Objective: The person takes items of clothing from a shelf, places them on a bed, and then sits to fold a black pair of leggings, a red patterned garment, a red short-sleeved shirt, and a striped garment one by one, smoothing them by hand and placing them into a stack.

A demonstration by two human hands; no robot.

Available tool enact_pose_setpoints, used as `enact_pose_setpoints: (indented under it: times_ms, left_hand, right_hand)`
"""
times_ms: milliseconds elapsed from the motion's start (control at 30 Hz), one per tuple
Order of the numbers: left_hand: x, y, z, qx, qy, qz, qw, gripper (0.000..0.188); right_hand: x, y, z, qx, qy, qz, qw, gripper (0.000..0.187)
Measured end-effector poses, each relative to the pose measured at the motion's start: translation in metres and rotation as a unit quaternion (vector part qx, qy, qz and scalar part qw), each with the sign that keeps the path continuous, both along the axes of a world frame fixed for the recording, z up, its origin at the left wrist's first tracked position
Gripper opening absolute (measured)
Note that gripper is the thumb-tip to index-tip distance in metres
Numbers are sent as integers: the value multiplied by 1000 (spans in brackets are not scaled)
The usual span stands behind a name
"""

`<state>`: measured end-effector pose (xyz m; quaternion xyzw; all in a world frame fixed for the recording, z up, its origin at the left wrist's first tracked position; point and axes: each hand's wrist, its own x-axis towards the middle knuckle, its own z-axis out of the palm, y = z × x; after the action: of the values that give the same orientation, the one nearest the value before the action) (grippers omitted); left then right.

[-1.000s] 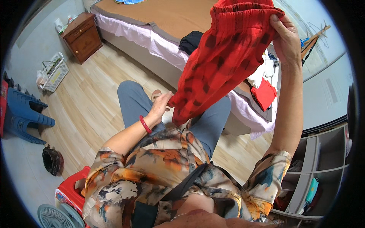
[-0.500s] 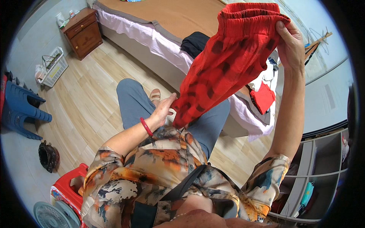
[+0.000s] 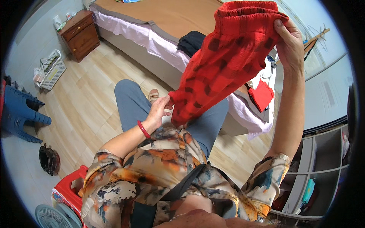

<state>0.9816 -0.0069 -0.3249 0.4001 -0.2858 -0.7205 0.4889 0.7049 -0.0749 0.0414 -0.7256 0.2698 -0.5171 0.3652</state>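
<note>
Barely a shift since a moment ago! I've got the red, dark-patched cloth garment [image 3: 224, 64] aloft, slanting across the brown-covered bed's [image 3: 167, 15] near edge: waistband [image 3: 243, 23] upper right, clamped by my right hand [image 3: 289, 43]; hem [image 3: 178, 114] lower left, pinched by my left hand [image 3: 157, 113], nearer the lap.

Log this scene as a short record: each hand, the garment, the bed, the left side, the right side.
Right hand: raised, gripping the garment's gathered waistband edge
Left hand: lower, fingers at the garment's bottom end
Garment: red with dark patches, stretched slantwise between the hands
Bed: brown cover, with black cloth and red cloth on it
Left side: wooden cabinet, white basket, blue stool
Right side: grey shelf unit
</note>
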Motion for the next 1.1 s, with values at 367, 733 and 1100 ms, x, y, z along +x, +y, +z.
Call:
enact_pose_setpoints:
  times_ms: [367, 733, 1100]
  left_hand:
    - [7, -49, 4, -49, -17, 25, 998, 16]
    - [148, -174, 227, -365, 7, 187, 912, 6]
    - [298, -140, 301, -450, -178, 354, 800, 12]
  right_hand:
    - [35, 29, 4, -67, 50, -117, 990, 31]
    - [40, 47, 45, -233, 66, -317, 917, 26]
    - [110, 80, 70, -315, 77, -212, 922, 30]
